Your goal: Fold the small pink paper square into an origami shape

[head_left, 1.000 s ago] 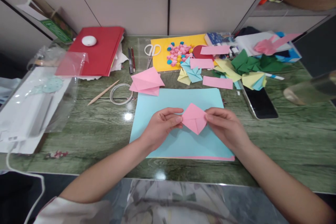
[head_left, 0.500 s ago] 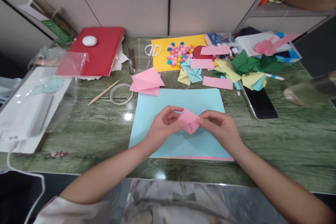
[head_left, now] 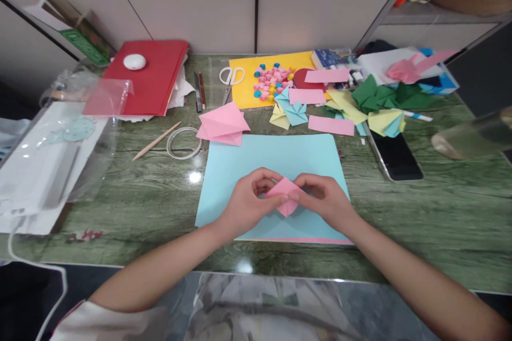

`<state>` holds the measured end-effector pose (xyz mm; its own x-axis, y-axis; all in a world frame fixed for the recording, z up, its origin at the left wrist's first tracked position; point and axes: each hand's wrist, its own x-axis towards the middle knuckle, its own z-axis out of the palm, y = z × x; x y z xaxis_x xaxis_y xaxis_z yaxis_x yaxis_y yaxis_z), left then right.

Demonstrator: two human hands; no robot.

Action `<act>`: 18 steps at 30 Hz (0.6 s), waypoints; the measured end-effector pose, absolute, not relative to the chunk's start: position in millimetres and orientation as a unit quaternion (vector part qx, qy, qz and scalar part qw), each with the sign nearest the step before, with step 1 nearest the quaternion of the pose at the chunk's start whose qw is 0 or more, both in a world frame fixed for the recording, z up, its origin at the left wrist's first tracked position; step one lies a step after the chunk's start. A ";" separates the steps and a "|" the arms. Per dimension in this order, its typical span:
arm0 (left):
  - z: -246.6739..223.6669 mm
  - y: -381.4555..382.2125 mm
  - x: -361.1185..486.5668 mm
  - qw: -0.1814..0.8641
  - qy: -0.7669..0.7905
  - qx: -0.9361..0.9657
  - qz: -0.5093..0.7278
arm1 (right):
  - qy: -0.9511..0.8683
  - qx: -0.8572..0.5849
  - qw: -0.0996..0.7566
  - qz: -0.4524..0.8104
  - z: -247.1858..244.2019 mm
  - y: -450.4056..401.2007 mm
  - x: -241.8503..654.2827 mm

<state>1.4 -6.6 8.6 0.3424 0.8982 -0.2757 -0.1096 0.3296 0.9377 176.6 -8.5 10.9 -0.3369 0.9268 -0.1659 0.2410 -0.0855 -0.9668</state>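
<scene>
A small folded piece of pink paper (head_left: 285, 186), diamond-shaped with its lower corner pointing toward me, is held above the light blue paper sheets (head_left: 236, 162). My left hand (head_left: 254, 197) grips its left side, thumb across the front face and fingers behind. On the other side my right hand (head_left: 324, 197) pinches it the same way, and both thumb tips lie close together near its middle. Beyond the sheets' upper left corner lie larger pink folded papers (head_left: 224, 122), partly overlapping that corner.
Left of the sheets are a tape roll (head_left: 184, 143) and a pointed wooden stick (head_left: 157, 141). Scissors (head_left: 231, 77) and small colourful paper pieces (head_left: 272, 81) lie at the back. Pink strips (head_left: 331, 126), green folded papers (head_left: 374, 95) and a phone (head_left: 396, 157) are on the right.
Both hands have lowered the folded pink paper slightly toward me. My thumbs have come together over its middle, and my right hand has shifted left.
</scene>
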 end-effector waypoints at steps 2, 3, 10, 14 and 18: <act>9.1 -6.0 0.4 0.686 0.439 0.445 0.372 | -0.587 -0.481 0.312 0.571 10.6 -7.8 177.7; 9.6 -5.3 -0.1 0.688 0.440 0.439 0.374 | -0.578 -0.479 0.314 0.581 10.7 -7.3 178.7; 13.3 -2.7 -2.2 0.737 0.425 0.370 0.373 | -0.505 -0.472 0.344 0.635 13.0 -4.6 185.6; 10.4 -2.8 -3.7 0.722 0.434 0.361 0.400 | -0.473 -0.470 0.376 0.643 9.5 -4.6 186.1; 7.5 -2.8 -5.1 0.712 0.418 0.368 0.428 | -0.450 -0.466 0.399 0.649 3.5 -3.4 186.7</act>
<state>-5.1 -2.8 7.5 0.2837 0.9168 -0.2811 -0.3018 0.3637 0.8813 186.7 -3.4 3.5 -0.2482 0.9372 -0.2451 -0.0986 -0.2761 -0.9560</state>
